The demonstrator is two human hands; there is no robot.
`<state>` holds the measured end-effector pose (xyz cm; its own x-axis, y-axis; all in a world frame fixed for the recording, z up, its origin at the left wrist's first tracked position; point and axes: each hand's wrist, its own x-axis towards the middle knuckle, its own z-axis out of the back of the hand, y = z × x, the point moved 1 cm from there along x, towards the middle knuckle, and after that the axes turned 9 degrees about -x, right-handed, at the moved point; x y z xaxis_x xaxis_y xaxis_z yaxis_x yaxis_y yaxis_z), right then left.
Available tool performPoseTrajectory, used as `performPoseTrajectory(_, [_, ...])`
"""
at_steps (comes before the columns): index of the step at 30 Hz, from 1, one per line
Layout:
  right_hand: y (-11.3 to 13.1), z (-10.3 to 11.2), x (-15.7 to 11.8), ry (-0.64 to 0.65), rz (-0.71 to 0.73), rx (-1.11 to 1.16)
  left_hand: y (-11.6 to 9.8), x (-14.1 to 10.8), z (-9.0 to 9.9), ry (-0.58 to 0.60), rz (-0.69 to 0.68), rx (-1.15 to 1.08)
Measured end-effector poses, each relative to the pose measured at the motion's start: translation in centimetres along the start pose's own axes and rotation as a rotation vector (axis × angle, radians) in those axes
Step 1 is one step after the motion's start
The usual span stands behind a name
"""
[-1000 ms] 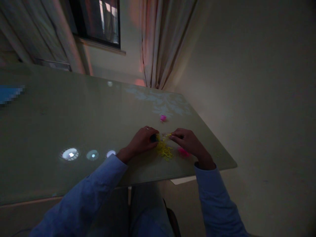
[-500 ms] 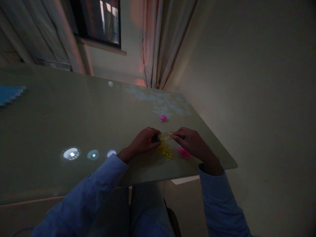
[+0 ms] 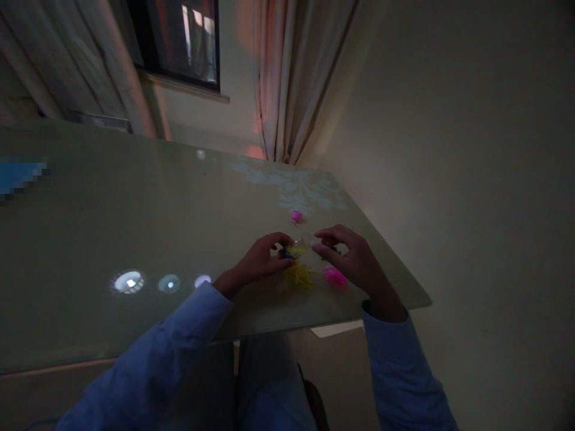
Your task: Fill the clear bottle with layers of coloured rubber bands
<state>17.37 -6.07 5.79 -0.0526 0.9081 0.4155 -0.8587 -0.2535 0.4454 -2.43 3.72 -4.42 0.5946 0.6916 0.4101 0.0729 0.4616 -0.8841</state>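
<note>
My left hand (image 3: 265,257) has its fingers closed round a small clear container (image 3: 305,240) with a dark blue end (image 3: 286,254), its clear part pointing toward my other hand. Yellow bits show in or behind the clear part. My right hand (image 3: 344,248) is just right of the container, thumb and forefinger a little apart with nothing visible between them. Below the container lies a pile of yellow strips (image 3: 300,277) on the table. A pink pile (image 3: 335,276) sits under my right wrist.
A small pink object (image 3: 296,216) lies beyond my hands on the glossy table (image 3: 179,209). The table's right edge and corner are close to my right arm. A blue pixelated patch (image 3: 18,178) is at the far left.
The fingertips of my right hand have parted and no longer pinch yellow bits at the container. The clear container looks slightly tilted upward, and more of its round end shows.
</note>
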Motion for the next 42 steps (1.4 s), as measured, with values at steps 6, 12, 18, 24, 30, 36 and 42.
performPoseTrajectory(6, [0.1, -1.8, -0.4, 0.02, 0.025, 0.154, -1.2, 0.2, -0.7, 0.031, 0.098, -0.403])
performPoseTrajectory(12, [0.6, -3.5, -0.5, 0.024, -0.025, 0.2, -1.1, 0.1, -1.1, 0.205, 0.243, -0.657])
performPoseTrajectory(18, [0.1, -4.6, -1.1, 0.016, -0.115, 0.309, -1.2, 0.2, -1.0, 0.156, 0.195, -0.561])
performPoseTrajectory(24, [-0.4, -5.6, -1.5, -0.056, -0.183, 0.452, -1.3, 0.4, -0.6, 0.078, 0.159, -0.42])
performPoseTrajectory(30, [0.5, -5.2, -1.1, -0.093, -0.169, 0.339, -1.4, 0.2, -0.6, 0.133, 0.172, -0.365])
performPoseTrajectory(36, [0.0, -4.5, -1.6, -0.163, -0.191, 0.348, -1.4, 0.2, -0.7, 0.104, 0.187, -0.394])
performPoseTrajectory(42, [-1.7, -3.3, -2.2, -0.357, -0.337, 0.468, -0.6, 0.4, -0.1, -0.015, 0.141, -0.209])
